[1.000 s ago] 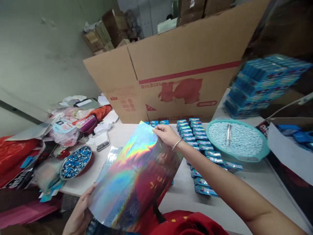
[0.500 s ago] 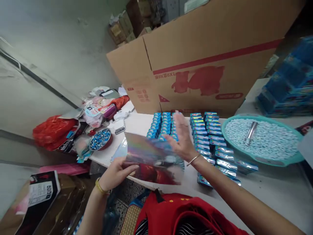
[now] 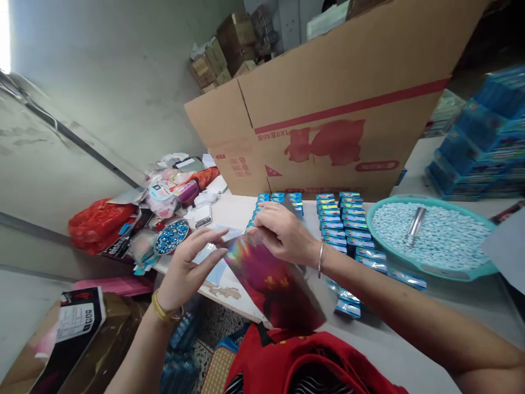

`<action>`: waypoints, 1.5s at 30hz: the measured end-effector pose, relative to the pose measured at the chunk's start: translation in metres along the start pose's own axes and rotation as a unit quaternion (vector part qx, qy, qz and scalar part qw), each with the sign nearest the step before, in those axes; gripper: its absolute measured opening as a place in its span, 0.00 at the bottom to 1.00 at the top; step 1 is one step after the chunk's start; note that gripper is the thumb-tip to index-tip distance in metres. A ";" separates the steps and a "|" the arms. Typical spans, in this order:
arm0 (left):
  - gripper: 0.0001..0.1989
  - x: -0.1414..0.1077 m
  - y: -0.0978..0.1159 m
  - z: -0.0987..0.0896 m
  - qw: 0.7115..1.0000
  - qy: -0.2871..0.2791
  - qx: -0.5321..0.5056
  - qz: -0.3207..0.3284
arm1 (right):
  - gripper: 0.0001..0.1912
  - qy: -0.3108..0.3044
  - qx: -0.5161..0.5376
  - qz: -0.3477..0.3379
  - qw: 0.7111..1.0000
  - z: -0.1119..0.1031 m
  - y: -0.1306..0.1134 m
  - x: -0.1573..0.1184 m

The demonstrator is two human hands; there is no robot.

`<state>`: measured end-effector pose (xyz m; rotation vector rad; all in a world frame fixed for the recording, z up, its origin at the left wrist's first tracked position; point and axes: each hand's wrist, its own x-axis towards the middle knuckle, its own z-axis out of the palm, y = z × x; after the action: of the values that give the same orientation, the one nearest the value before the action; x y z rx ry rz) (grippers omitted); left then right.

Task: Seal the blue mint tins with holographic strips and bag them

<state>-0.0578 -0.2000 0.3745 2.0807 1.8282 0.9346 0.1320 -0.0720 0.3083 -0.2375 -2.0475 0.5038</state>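
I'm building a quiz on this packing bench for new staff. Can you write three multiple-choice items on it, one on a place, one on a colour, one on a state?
1. Where does the round teal plastic basin of pale pellets stand?
A. right of the rows of small blue packets
B. on the floor
C. inside the cardboard box

2. What colour is the stripe on the big brown cardboard box?
A. green
B. red
C. black

3. How is the shiny holographic foil sheet held?
A. lying flat, untouched
B. by the left hand alone
C. between both hands

Answers:
1 A: the basin sits on the white table to the right of the rows of small blue packets.
2 B: a red band crosses the box face.
3 C: the left hand and right hand both touch its upper edge.
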 end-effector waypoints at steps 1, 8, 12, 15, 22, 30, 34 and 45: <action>0.17 0.002 0.000 0.005 1.000 0.008 0.008 0.017 | 0.13 0.004 0.004 0.010 1.000 -0.003 0.000 0.001; 0.13 0.025 -0.006 0.018 0.992 0.051 -0.027 0.111 | 0.07 0.040 -0.058 0.006 0.997 -0.012 0.000 0.005; 0.11 0.035 -0.007 0.015 0.989 0.046 -0.016 0.139 | 0.11 0.019 -0.103 -0.019 0.994 0.004 -0.007 0.005; 0.07 0.037 -0.016 0.012 0.990 0.057 0.001 0.130 | 0.12 0.013 -0.101 -0.005 0.995 0.022 -0.007 0.008; 0.09 0.039 -0.074 0.006 0.997 0.039 -0.072 -0.012 | 0.11 -0.021 -0.018 0.039 0.999 0.067 0.013 0.025; 0.17 0.067 -0.179 0.020 0.911 0.043 -0.309 -0.271 | 0.10 -0.062 0.022 0.214 0.975 0.130 0.070 0.031; 0.21 0.086 -0.243 0.034 0.858 0.044 -0.371 -0.353 | 0.11 -0.112 0.012 0.284 0.952 0.145 0.108 0.019; 0.22 0.122 -0.328 0.117 0.991 -0.041 0.002 -0.126 | 0.14 -0.263 -0.055 0.385 0.883 0.181 0.194 -0.023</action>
<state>-0.2517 0.0103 0.1417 1.8047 1.9912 0.7700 -0.0195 0.0476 0.1250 -1.1171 -2.4649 1.0203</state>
